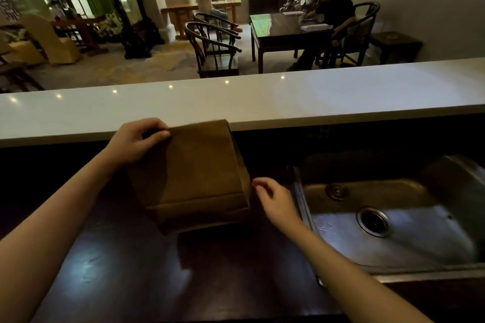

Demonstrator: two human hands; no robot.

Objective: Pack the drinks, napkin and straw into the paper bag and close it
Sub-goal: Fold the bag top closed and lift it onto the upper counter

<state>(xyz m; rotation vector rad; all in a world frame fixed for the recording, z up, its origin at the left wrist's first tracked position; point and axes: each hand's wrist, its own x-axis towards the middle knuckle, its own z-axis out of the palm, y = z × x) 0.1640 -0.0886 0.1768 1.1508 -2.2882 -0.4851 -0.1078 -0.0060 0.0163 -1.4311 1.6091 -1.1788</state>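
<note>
A brown paper bag (194, 176) stands on the dark counter, its top folded over and leaning toward the white ledge. My left hand (136, 140) grips the bag's upper left corner, thumb on the front face. My right hand (275, 199) hovers just off the bag's lower right side, fingers loosely curled and holding nothing. No drinks, napkin or straw are in sight; whatever is inside the bag is hidden.
A steel sink (393, 220) with a round drain lies right of the bag. A raised white ledge (262, 102) runs across behind it. The dark glossy counter (131, 270) spreads in front. Beyond the ledge, two people sit among tables and chairs.
</note>
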